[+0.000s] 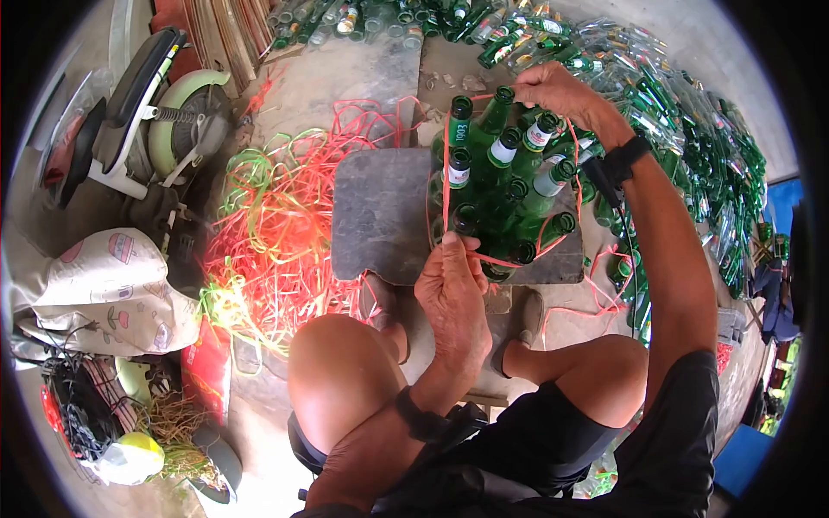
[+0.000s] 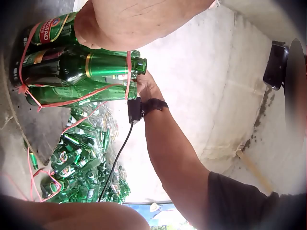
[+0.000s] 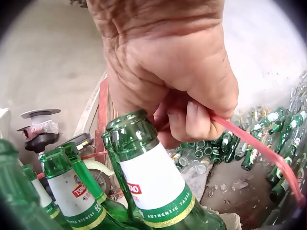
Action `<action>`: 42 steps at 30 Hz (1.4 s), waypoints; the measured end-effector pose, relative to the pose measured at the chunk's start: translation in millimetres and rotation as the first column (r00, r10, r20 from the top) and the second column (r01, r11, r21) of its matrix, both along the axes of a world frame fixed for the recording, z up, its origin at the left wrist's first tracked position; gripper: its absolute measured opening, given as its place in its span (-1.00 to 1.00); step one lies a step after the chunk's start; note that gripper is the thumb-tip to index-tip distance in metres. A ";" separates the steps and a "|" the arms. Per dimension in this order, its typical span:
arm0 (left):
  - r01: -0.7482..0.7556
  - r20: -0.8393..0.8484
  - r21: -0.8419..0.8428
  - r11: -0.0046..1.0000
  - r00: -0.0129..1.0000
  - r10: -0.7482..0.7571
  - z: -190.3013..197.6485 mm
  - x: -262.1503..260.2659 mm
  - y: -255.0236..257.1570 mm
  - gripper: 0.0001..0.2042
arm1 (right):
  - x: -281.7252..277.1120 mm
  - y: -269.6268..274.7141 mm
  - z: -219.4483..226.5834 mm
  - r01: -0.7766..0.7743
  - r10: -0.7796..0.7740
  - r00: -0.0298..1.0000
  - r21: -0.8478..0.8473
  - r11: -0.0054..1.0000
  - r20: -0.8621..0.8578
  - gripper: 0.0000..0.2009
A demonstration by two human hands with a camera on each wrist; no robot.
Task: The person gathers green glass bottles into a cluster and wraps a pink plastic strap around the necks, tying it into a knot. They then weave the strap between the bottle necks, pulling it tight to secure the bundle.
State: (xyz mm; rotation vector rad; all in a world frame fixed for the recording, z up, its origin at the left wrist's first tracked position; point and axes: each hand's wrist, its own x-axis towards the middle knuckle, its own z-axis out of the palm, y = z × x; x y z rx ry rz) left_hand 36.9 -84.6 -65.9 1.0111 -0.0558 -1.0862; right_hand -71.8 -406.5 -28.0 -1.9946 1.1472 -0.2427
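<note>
Both hands, left (image 1: 452, 281) and right (image 1: 553, 89), pinching thin pink plastic strap (image 1: 446, 164) taut around upright clustered green glass bottles (image 1: 501, 186), binding them.

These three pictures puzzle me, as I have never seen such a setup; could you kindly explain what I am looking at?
There is no machine: a seated person wears three cameras. The head view looks down on both hands; each wrist view looks along one hand. On a grey slab stands a cluster of green bottles, with a pink strap looped round them. The left hand pinches the strap at the near side; the right hand has its grip on the strap above the far bottle necks, as the right wrist view shows. Loose pink and green straps and many more bottles lie around.
</note>
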 end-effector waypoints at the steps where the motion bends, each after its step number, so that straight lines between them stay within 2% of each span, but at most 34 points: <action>1: 0.007 0.003 -0.009 1.000 1.000 -0.007 -1.0 -0.1 0.1 -0.65 | -1.4 1.8 -1.4 0.002 -0.002 1.000 0.000 1.000 0.001 -0.76; 4: -0.016 0.009 0.016 1.000 1.000 0.016 2.0 -1.2 -2.0 -0.65 | -4.1 6.1 -5.9 0.023 -0.024 0.999 0.016 1.000 0.043 -0.76; 6: -0.018 0.015 0.017 1.000 1.000 0.018 2.5 -1.2 -2.1 -0.64 | -5.2 7.1 -9.0 0.090 -0.090 0.995 0.011 0.996 0.042 -0.76; 9: -0.018 0.022 0.025 1.000 1.000 0.017 0.7 -1.4 -2.2 -0.64 | -3.1 6.5 -10.5 0.090 -0.094 0.990 0.044 0.995 0.103 -0.77; 17: -0.017 0.017 0.067 0.998 1.000 0.015 0.3 -3.2 -3.5 -0.63 | -1.7 4.8 -9.5 0.009 -0.014 0.993 0.044 0.999 0.119 -0.79; 19: -0.014 -0.010 0.083 0.996 1.000 0.015 3.3 -2.9 -2.8 -0.70 | -3.6 4.5 -9.6 0.003 -0.009 0.993 0.049 0.999 0.116 -0.79; 25: 0.016 0.017 0.095 0.995 1.000 -0.018 2.1 -0.7 -4.5 -0.63 | -12.0 4.2 -12.3 0.113 -0.119 0.991 0.096 0.989 0.055 -0.77; 27: 0.019 0.029 0.073 0.997 0.999 -0.022 0.4 -1.3 -4.3 -0.64 | -13.3 19.9 1.3 0.177 -0.194 0.979 0.210 0.962 0.063 -0.78; 28: 0.021 0.046 0.051 0.998 0.999 -0.023 -0.4 -1.6 -4.2 -0.64 | -17.1 18.6 -2.0 0.180 -0.196 0.979 0.209 0.961 0.059 -0.78; 31: 0.038 0.070 0.041 0.998 0.997 -0.041 -2.9 -1.8 -3.0 -0.65 | -26.3 18.5 -14.6 0.220 -0.263 0.954 0.257 0.941 0.144 -0.78; 33: 0.045 0.084 0.046 0.998 0.995 -0.049 -2.1 -1.7 -2.6 -0.65 | -32.7 25.7 -17.6 0.193 -0.263 0.936 0.283 0.939 0.233 -0.82; 34: 0.046 0.101 0.049 0.998 0.994 -0.051 -1.4 -1.7 -2.8 -0.66 | -34.2 30.2 -15.8 0.212 -0.280 0.935 0.292 0.933 0.217 -0.87; 37: 0.057 0.123 0.060 0.997 0.990 -0.064 1.7 -2.6 -2.8 -0.68 | -46.4 41.6 -26.6 0.191 -0.252 0.918 0.214 0.958 0.307 -0.90; 38: 0.061 0.121 0.061 0.996 0.990 -0.068 0.8 -2.5 -2.3 -0.68 | -47.8 51.3 -23.5 0.236 -0.291 0.910 0.206 0.949 0.296 -0.87; 41: 0.098 0.192 -0.010 0.995 0.977 -0.094 -3.9 -4.8 -0.4 -0.70 | -58.5 61.2 -32.6 0.197 -0.247 0.907 0.174 0.965 0.340 -0.86; 42: 0.083 0.200 -0.001 0.997 0.976 -0.081 -3.7 -6.7 0.4 -0.75 | -64.3 67.1 -34.4 0.213 -0.228 0.931 0.084 0.973 0.286 -0.83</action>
